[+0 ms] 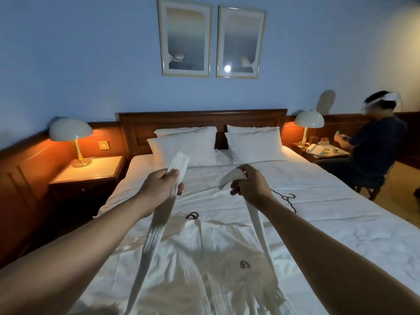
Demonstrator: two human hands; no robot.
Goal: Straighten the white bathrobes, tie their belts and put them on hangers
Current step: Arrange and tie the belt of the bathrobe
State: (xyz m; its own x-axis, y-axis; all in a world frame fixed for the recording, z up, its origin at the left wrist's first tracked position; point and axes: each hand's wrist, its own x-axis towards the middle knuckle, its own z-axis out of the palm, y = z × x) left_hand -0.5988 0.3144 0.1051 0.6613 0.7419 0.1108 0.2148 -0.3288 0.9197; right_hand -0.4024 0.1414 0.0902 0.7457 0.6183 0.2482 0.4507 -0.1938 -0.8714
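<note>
Head view: left hand [159, 189], right hand [247, 185] pinch belt [145, 251] ends, raised over bathrobe [204, 269].

Single head-worn, wide-angle view from the near end of a bed [341, 212].
Faces forward and slightly down along the bed toward the far headboard [202, 118] and wall; forearms reach in close from the near corners, straight lines bowed at edges.

White bathrobe [204, 264]: spread flat on the bed [318, 201], collar toward the pillows, dark emblem on chest, black hanger hook [192, 215] at collar. Belt [156, 223]: untied, both ends raised above bed. Second hanger [286, 199]: on bed, right of robe.
</note>
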